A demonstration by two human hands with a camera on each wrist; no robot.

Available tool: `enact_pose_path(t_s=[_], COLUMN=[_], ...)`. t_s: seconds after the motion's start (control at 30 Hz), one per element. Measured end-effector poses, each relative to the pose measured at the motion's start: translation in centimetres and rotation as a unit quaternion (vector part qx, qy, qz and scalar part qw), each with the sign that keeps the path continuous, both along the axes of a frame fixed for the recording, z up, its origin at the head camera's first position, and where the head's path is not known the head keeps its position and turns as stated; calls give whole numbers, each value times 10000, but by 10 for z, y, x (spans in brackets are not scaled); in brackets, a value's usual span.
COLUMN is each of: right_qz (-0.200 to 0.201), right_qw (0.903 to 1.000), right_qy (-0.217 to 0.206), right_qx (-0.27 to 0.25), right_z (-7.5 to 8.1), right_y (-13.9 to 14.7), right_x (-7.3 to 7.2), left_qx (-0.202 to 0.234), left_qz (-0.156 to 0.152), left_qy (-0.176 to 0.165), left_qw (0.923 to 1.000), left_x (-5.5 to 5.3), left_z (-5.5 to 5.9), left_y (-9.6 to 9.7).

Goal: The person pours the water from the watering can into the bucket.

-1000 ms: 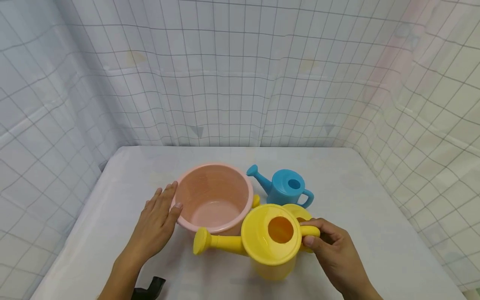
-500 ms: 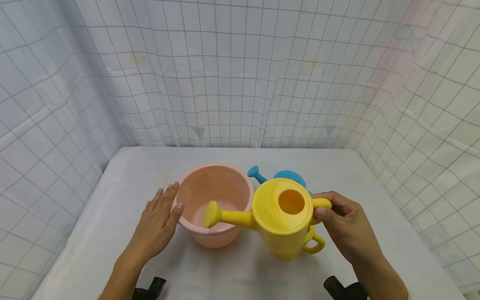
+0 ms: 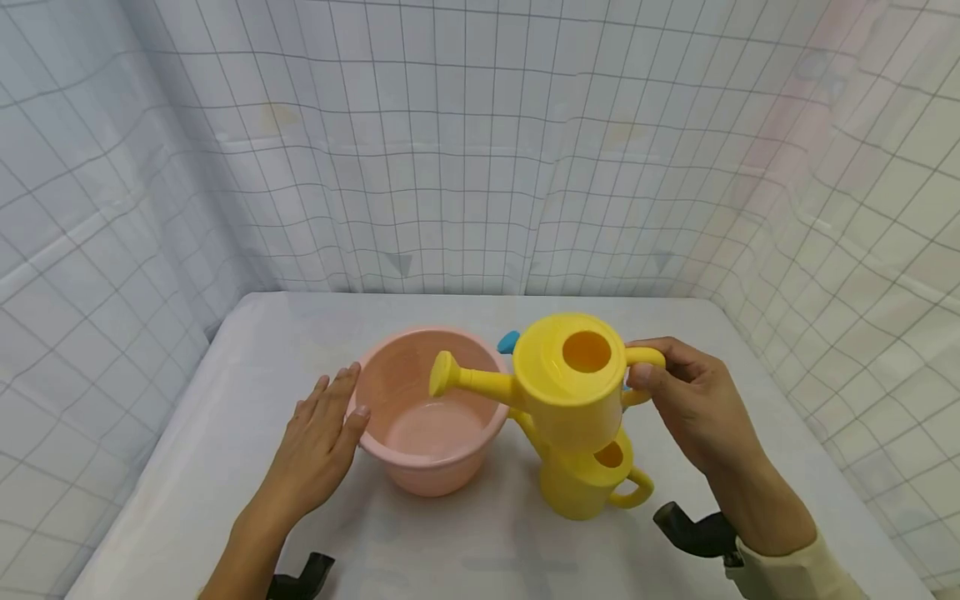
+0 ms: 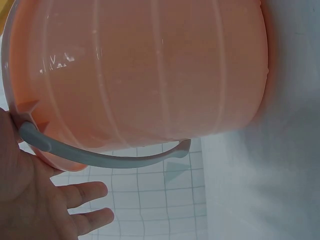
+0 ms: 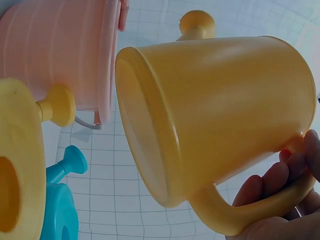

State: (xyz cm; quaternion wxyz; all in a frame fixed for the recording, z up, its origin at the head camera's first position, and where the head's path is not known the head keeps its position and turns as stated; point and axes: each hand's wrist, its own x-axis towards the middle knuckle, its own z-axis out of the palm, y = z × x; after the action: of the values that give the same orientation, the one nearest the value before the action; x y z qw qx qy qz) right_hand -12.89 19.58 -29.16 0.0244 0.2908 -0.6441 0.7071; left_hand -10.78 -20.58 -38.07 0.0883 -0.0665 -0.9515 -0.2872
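My right hand [image 3: 693, 400] grips a yellow watering can [image 3: 570, 421] by its handle, holding it raised with the spout [image 3: 483, 383] pointing left over the rim of a pink bucket [image 3: 429, 479]. Below it a second yellow watering can [image 3: 573, 493] stands on the table, partly covered by the raised one in the head view. A blue watering can [image 5: 61, 210] is mostly hidden behind them, its spout tip [image 3: 507, 342] showing. My left hand [image 3: 318, 437] lies with straight fingers against the bucket's left rim. In the left wrist view, a grey bucket handle [image 4: 110, 161] hangs beside it.
All of this is on a table with a white cover [image 3: 420, 550]. White curtains with a grid pattern [image 3: 465, 167] enclose the back and sides. A dark wrist mount [image 3: 693, 532] projects below my right forearm, and another [image 3: 302, 577] shows beside the left one.
My right hand has lifted the yellow watering can up and away, slightly right, uncovering the second yellow can and now covering most of the blue one. The left hand stays at the bucket rim.
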Motion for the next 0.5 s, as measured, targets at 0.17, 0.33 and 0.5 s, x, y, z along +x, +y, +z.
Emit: enact_pose_path(t_s=[0.17, 0.33, 0.5], right_qz=[-343, -358, -402], right_qw=[9986, 9976, 9956], right_qy=[-204, -242, -250], right_qx=[335, 544, 807], right_z=[6, 13, 19], right_y=[2, 2, 0], right_x=[-9, -18, -26], left_qx=[14, 36, 36], left_qz=[41, 38, 62], left_qy=[5, 22, 19], left_qw=[10000, 10000, 10000], left_x=[-1, 0, 0], left_z=[-1, -1, -1], left_y=[1, 2, 2])
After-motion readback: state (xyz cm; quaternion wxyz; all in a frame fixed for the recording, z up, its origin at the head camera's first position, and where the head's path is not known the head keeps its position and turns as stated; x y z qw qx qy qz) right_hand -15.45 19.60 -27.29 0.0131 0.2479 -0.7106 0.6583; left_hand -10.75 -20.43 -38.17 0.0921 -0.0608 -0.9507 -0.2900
